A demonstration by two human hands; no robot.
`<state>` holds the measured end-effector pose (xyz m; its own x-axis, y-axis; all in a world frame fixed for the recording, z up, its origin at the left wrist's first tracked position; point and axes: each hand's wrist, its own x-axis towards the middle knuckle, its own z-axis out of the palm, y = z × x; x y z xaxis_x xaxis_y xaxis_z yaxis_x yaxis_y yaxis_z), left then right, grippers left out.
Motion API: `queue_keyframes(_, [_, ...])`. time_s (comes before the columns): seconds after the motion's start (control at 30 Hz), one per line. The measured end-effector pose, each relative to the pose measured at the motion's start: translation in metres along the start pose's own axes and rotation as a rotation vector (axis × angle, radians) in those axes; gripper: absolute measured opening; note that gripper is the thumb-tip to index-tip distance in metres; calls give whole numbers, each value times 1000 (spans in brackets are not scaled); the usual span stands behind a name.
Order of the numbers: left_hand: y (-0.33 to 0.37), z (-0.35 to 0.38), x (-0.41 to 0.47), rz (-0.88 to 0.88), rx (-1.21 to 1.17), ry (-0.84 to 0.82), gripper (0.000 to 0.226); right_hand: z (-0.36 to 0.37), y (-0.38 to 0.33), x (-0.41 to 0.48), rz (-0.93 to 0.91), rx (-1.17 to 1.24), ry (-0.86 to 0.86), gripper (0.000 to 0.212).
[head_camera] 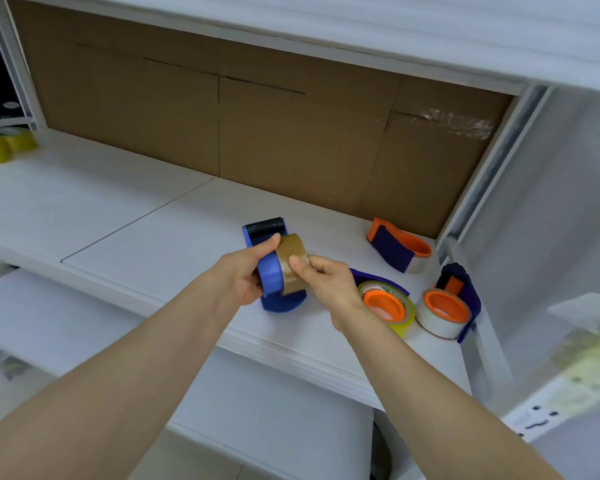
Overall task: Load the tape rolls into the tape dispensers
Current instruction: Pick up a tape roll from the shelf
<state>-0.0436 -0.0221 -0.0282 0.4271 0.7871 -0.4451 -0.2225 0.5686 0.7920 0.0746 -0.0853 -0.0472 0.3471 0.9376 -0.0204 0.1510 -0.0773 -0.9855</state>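
Above the white shelf [146,237], my left hand [239,275] grips a blue tape dispenser [269,271] with a black roller at its top. A brown tape roll [290,261] sits against the dispenser's blue hub, and my right hand [326,282] pinches that roll from the right side. Three more dispensers with orange hubs lie to the right: one holding a yellowish roll [387,304], one holding a white roll [444,311], and one near the cardboard [400,249].
Yellow tape rolls [0,147] sit at the far left of the shelf. A cardboard panel [257,133] backs the shelf, an upper shelf hangs overhead, and a white metal upright [492,174] stands at the right. A lower white surface lies beneath.
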Motion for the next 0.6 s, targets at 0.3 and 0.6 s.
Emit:
queue_keyframes(0.3, [4,-21,2,100,82,135,13,-38,-8,6,189,199,189,15])
queue_keyframes(0.6, [-7,14,7,644,1759,262,28,-38,-13,0,-82,25,272,10])
